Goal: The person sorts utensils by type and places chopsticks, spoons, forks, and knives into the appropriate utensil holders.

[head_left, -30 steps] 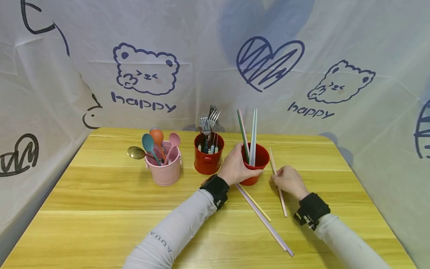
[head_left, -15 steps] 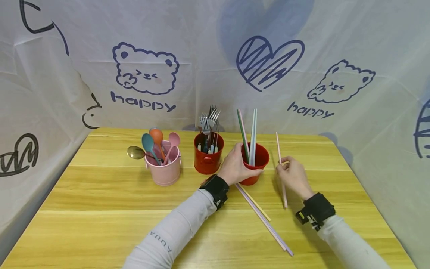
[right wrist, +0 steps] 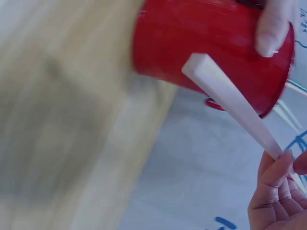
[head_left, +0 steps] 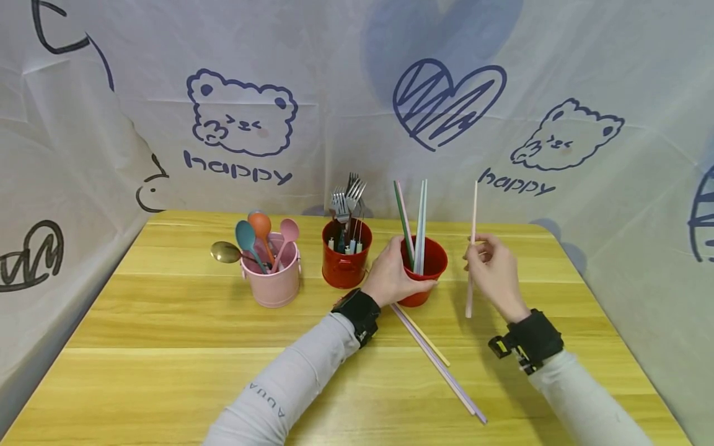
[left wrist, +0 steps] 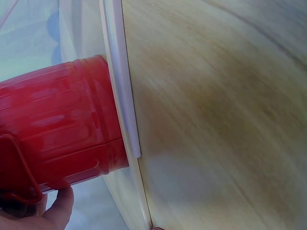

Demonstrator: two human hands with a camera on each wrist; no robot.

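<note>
A small red bucket (head_left: pixel 416 298) stands right of centre on the table, with green, pink and pale blue chopsticks (head_left: pixel 421 229) upright inside. My left hand (head_left: pixel 390 277) grips its rim, thumb across the front and fingers on the far side. In the left wrist view the bucket (left wrist: pixel 53 120) fills the left side, with fingertips against it. To the right of the bucket, my right hand (head_left: pixel 493 272) pinches a pale pink chopstick (head_left: pixel 475 207) near its middle, nearly upright and off the table. Its square end (right wrist: pixel 196 64) shows close up in the right wrist view.
Yellow (head_left: pixel 428 342) and pale purple chopsticks (head_left: pixel 446 373) lie slanted on the wooden table (head_left: pixel 167 371) before the left hand. A second red bucket (head_left: pixel 343 272) holds forks, and a pink bucket (head_left: pixel 276 288) holds spoons. A printed cloth (head_left: pixel 346 74) hangs behind.
My right hand has lifted the pale pink chopstick off the table, shifting it slightly right and away from me and turning it nearly upright. My left hand stays on the bucket.
</note>
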